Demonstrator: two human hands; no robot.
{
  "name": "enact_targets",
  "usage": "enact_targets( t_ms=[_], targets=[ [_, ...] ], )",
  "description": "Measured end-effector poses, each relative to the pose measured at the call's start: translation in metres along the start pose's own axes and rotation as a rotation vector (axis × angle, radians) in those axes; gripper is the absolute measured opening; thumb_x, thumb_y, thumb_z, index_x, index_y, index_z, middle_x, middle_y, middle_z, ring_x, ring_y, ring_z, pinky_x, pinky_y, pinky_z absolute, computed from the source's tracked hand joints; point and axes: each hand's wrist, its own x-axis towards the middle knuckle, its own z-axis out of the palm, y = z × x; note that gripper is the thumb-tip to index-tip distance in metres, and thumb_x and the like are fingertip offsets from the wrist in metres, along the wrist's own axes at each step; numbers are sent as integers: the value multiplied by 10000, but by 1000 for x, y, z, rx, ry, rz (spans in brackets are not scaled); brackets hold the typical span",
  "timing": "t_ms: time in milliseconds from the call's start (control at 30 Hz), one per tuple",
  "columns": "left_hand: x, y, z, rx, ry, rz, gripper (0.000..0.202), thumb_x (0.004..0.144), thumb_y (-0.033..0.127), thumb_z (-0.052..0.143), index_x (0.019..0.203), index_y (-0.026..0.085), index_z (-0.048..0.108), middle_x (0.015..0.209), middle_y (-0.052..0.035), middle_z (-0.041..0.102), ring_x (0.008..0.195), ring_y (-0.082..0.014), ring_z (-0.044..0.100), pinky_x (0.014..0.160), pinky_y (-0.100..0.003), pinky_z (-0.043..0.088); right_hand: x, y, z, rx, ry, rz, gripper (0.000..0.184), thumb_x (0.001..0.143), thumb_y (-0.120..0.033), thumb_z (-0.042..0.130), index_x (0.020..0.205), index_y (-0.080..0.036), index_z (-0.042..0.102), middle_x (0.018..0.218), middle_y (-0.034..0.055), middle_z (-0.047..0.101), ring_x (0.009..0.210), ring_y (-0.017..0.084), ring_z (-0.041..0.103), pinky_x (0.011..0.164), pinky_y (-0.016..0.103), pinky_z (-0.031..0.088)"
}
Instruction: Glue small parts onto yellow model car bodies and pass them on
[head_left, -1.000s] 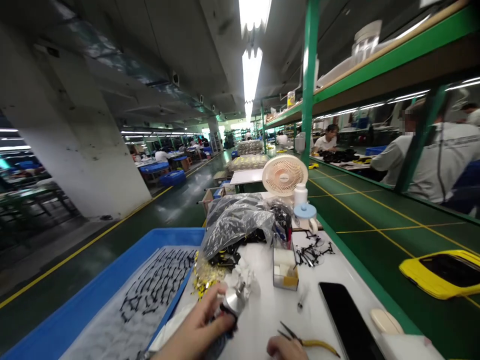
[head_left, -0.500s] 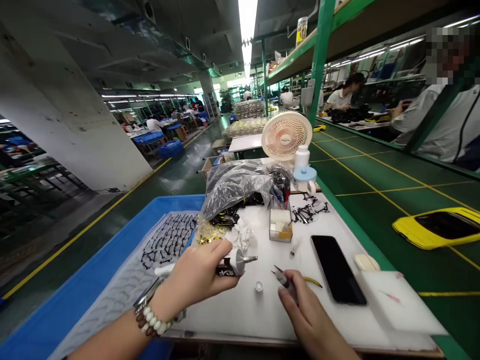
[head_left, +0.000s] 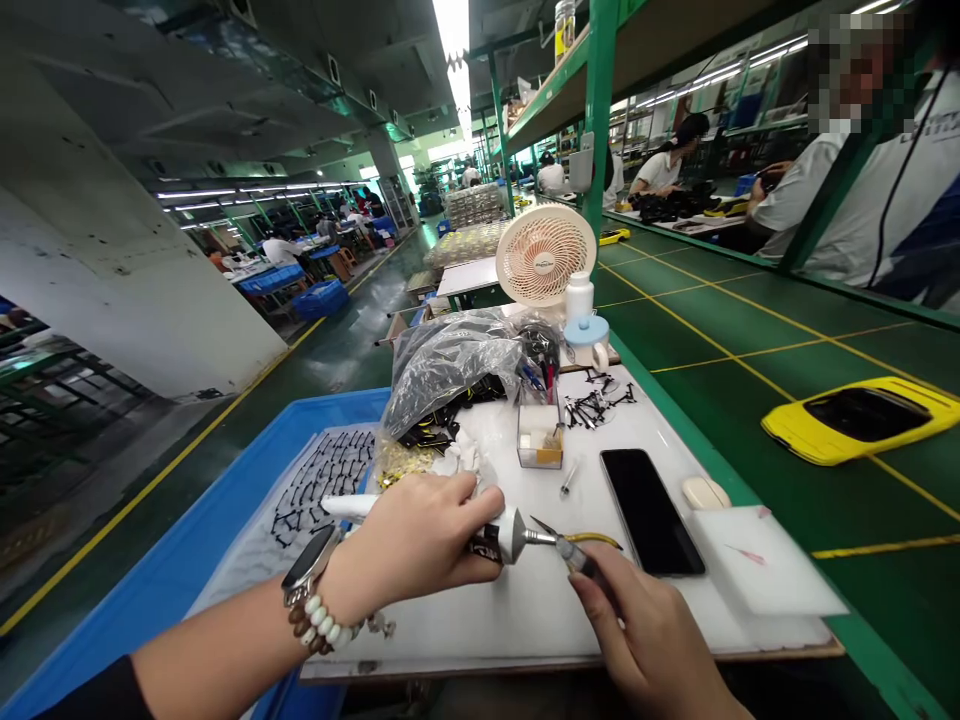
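My left hand (head_left: 420, 535) is wrapped round a tube (head_left: 501, 540) with a white cone nozzle and metal tip, lying sideways above the white work board (head_left: 525, 610). My right hand (head_left: 637, 630) pinches a small slim part (head_left: 577, 555) and holds its end against the nozzle tip. Yellow-handled tweezers (head_left: 592, 538) lie on the board just behind that point. A watch and a bead bracelet are on my left wrist.
A black phone (head_left: 649, 510) lies right of my hands. Behind are a small clear box (head_left: 538, 440), loose black parts (head_left: 592, 408), a plastic bag of parts (head_left: 450, 375), a fan (head_left: 541, 255), and a blue tray (head_left: 225, 500) at left. A yellow toy car shell (head_left: 859, 420) rests on the green conveyor. Co-workers sit beyond.
The view tilted down. My left hand turned the tube sideways, and my right hand picked up the slim part and brought it to the nozzle tip.
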Motion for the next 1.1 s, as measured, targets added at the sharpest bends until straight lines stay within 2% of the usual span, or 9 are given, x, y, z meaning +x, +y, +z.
enact_targets(
  t_ms=[100, 200, 300, 433, 567, 667, 733, 933, 1100],
  targets=[
    [3, 0, 0, 27, 14, 23, 249, 803, 409, 630, 917, 217, 521, 691, 18, 557, 509, -168, 543, 463, -285, 261, 0, 3, -5, 1, -13, 3, 177, 1024, -281, 339, 1065, -189, 486, 709, 4, 639, 533, 148, 628, 458, 242, 410],
    [6, 1, 0, 57, 35, 61, 299, 789, 433, 671, 914, 212, 514, 692, 13, 568, 500, -175, 559, 452, -288, 300, -1, 6, -7, 7, -39, 4, 173, 1014, -276, 351, 969, -198, 499, 644, -18, 587, 496, 148, 586, 445, 263, 376],
    [10, 7, -1, 92, 20, 124, 379, 749, 478, 729, 916, 210, 520, 703, 2, 592, 506, -198, 590, 432, -305, 361, -3, 4, -4, -27, -131, -77, 245, 1005, -270, 327, 824, -222, 484, 609, -17, 567, 477, 164, 569, 430, 304, 333],
    [16, 13, -2, 91, 12, 211, 445, 721, 535, 744, 948, 210, 540, 705, 2, 608, 497, -211, 602, 411, -330, 417, -9, 0, -4, 3, -251, -154, 293, 995, -254, 287, 787, -227, 491, 651, -2, 603, 517, 171, 597, 445, 319, 321],
    [16, 5, -1, 111, -30, 161, 453, 696, 486, 791, 957, 206, 550, 737, -3, 613, 537, -217, 627, 418, -330, 435, -17, 8, -17, 49, -198, -63, 231, 995, -258, 339, 801, -226, 459, 602, -34, 554, 480, 139, 555, 443, 286, 322],
    [14, 1, 0, 111, -54, 149, 378, 747, 465, 749, 939, 206, 551, 728, 1, 602, 532, -216, 623, 438, -340, 445, -20, 17, -23, 22, -132, 15, 182, 1012, -287, 348, 912, -217, 483, 633, -36, 564, 497, 147, 565, 457, 280, 336],
    [14, 1, 1, 94, -55, 157, 361, 756, 475, 734, 915, 210, 547, 712, 8, 591, 514, -210, 610, 435, -341, 436, -20, 20, -21, -1, -127, 24, 168, 1014, -293, 349, 942, -222, 483, 647, -35, 574, 503, 159, 571, 458, 287, 340],
    [17, 8, -1, 70, -24, 173, 375, 735, 484, 751, 889, 213, 544, 695, 13, 582, 508, -203, 603, 424, -335, 396, -16, 18, -10, -17, -136, 0, 174, 1009, -296, 351, 872, -243, 446, 617, -39, 564, 483, 177, 560, 443, 299, 336],
    [18, 8, -1, 74, -30, 178, 424, 692, 502, 787, 889, 218, 541, 693, 18, 585, 505, -203, 601, 427, -334, 380, -18, 18, -10, -7, -141, 9, 196, 1008, -290, 357, 826, -248, 417, 602, -43, 546, 474, 164, 554, 442, 294, 330]
  ],
)
